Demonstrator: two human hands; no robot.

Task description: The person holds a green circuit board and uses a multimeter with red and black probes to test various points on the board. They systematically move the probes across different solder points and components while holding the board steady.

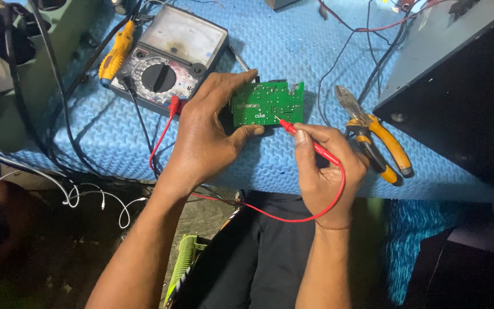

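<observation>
Red probe (310, 143), tip up-left toward board (267, 103)

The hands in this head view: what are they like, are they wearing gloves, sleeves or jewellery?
Both are bare. The left hand and right hand have no gloves, and no rings or watch show. Both forearms are uncovered as far as the picture reaches, so no sleeve is in view. The nails look short. Below them, the person's lap shows dark trousers.
</observation>
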